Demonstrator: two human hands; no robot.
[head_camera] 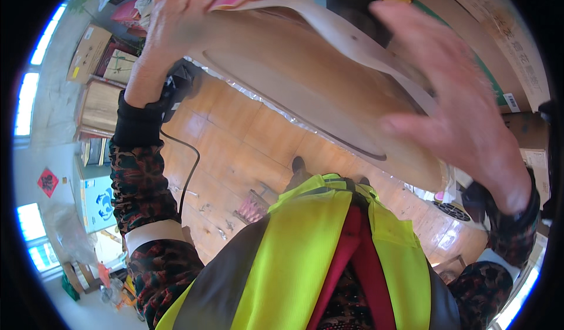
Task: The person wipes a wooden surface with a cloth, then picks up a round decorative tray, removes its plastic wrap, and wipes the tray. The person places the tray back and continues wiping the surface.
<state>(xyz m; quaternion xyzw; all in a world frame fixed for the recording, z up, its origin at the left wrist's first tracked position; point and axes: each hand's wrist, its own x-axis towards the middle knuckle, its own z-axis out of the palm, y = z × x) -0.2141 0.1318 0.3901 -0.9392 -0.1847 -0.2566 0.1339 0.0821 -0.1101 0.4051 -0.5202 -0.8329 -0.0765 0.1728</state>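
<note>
Before me is a large brown panel [291, 74] with a curved groove line in its face; its exact kind is not clear. Along its upper edge runs a loose, wavy pale sheet [348, 35] with pink print at the left end. My left hand [180, 26] grips the panel's upper left corner, over the printed part of the sheet; its fingertips are partly cut off by the frame. My right hand [458, 92], blurred, is held over the panel's right end with thumb and fingers spread wide and nothing visible between them.
Cardboard boxes [498, 35] stand beyond the panel. Stacked cartons [90, 52] and a light blue box [97, 198] line the left side. A black cable [194, 154] hangs near my left arm, above the tiled floor [238, 140]. A pink basket [251, 206] sits near my feet.
</note>
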